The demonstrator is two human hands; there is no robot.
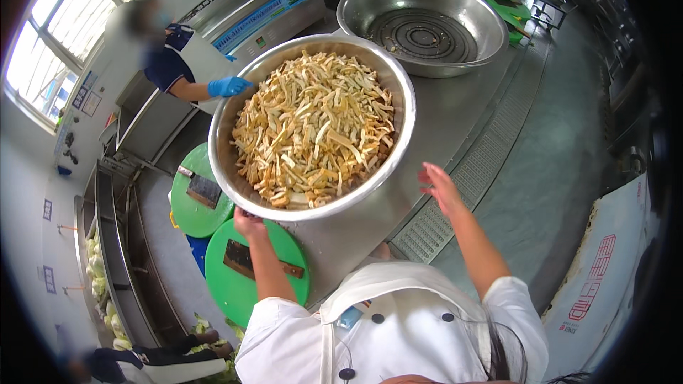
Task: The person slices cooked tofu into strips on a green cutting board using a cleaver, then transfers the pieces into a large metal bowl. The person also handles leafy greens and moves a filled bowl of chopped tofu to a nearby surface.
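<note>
A wide stainless steel basin (407, 124) stands in front of me on the metal table, heaped with pale yellow-brown cut strips (313, 124) of food. My left hand (249, 225) is at the near left rim, its fingers closed there and partly hidden beneath the edge. Off the basin's right side, my right hand (442, 189) hangs in the air with fingers apart, holding nothing. A co-worker's blue-gloved hand (228, 87) touches the far left rim. Below my left forearm, a cleaver (240, 259) lies on a round green cutting board (277, 297).
Another large steel basin (352, 11) sits farther back on the metal table (334, 249). A second green board (186, 210) carries another cleaver (204, 190). To the left is a co-worker in a white apron (203, 57). A grated drain (477, 171) runs along the right.
</note>
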